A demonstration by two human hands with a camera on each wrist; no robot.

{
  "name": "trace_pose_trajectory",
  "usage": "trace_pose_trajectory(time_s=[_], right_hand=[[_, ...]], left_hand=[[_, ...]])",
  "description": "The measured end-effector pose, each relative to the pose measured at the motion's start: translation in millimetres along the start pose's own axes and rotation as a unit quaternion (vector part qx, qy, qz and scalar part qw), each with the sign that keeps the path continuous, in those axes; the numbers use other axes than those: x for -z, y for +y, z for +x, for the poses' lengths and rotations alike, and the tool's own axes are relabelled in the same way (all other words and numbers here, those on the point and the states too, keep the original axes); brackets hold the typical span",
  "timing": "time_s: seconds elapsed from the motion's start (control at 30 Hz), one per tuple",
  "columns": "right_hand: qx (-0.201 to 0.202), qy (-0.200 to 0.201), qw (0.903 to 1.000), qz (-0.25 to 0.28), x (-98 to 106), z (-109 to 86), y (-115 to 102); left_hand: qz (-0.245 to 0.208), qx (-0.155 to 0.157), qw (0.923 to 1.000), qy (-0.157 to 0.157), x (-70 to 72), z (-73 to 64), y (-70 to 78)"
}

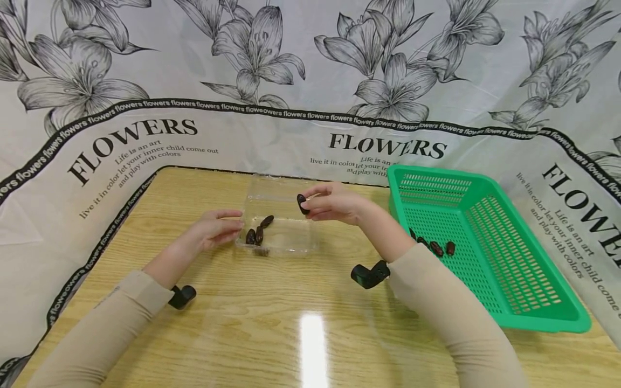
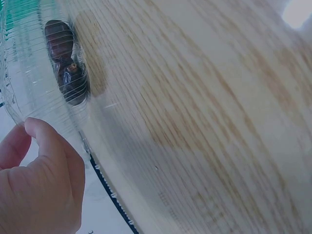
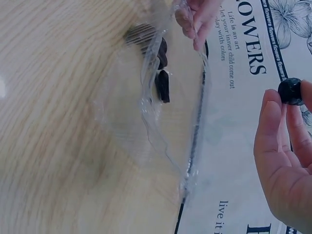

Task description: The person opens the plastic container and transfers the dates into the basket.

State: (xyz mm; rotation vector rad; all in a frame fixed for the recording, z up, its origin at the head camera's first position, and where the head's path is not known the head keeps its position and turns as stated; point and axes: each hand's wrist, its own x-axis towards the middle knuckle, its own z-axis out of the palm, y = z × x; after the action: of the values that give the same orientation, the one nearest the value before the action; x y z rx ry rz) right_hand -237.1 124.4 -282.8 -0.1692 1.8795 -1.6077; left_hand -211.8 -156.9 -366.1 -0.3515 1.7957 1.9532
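Observation:
A clear plastic box (image 1: 288, 237) lies on the table with its lid raised behind it. Three dark brown dates (image 1: 259, 235) lie toward its left side; two of them (image 2: 66, 63) show through the ribbed wall in the left wrist view. My left hand (image 1: 217, 229) is at the box's left side, thumb and finger pinching its edge. Above the right part of the box, my right hand (image 1: 335, 203) holds another date (image 1: 303, 204) between thumb and fingertips. The right wrist view also shows this date (image 3: 291, 91) pinched, clear of the box.
To the right stands a green plastic basket (image 1: 538, 323) with slotted walls, and several dates (image 1: 436, 249) lie in it, partly hidden by the right arm. A flower-printed cloth (image 1: 271, 140) hangs behind the wooden table (image 1: 252, 328). Black wrist mounts (image 1: 370, 275) stick out below the forearms.

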Motion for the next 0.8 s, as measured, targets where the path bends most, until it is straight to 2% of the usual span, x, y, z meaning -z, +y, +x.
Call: trace_pose_trajectory(time_s=[0.3,0.8], right_hand=[[0.011,0.008,0.9999,-0.004,16.4,-17.1,-4.0],[0.035,0.027,0.9989,-0.015,58.8,-56.2,-2.7]], left_hand=[[-0.002,0.0,1.0,0.001,0.3,-0.2,0.7],[0.001,0.002,1.0,0.004,0.5,-0.6,0.8]])
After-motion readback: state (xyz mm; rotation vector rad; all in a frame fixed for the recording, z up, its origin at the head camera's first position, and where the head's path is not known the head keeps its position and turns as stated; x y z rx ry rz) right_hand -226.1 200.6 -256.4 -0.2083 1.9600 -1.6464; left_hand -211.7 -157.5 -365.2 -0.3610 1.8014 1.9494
